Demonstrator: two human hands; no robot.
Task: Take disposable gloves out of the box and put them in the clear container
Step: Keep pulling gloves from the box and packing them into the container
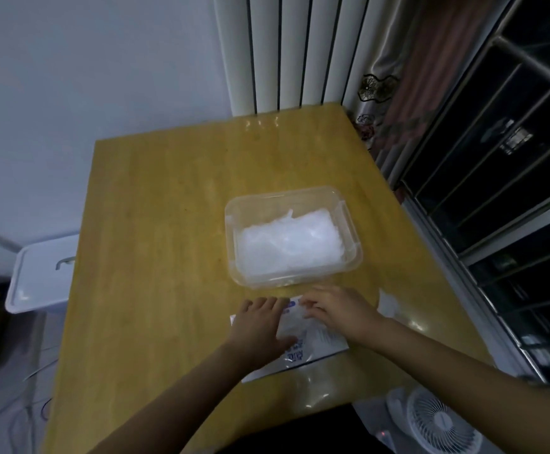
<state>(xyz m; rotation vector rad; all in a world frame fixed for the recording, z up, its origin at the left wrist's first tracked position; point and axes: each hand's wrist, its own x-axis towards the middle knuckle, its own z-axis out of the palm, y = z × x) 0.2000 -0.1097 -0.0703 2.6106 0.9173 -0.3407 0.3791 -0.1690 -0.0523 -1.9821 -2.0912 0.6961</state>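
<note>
Translucent white disposable gloves (286, 244) fill clear plastic container (349, 221) on wooden desk (156, 224); left grip (260, 326) spread flat steadying white blue-printed box (303, 350), right grip (339, 309) at its far end, pinch unclear; next probably draw another glove.

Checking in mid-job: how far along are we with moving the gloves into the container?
Done: a thick pile of gloves already lies in the clear container. In hand: both the left hand and right hand rest on the flat glove box near the front edge of the table. Left: I cannot tell whether gloves remain in the box; none is clearly lifted out now.
</note>
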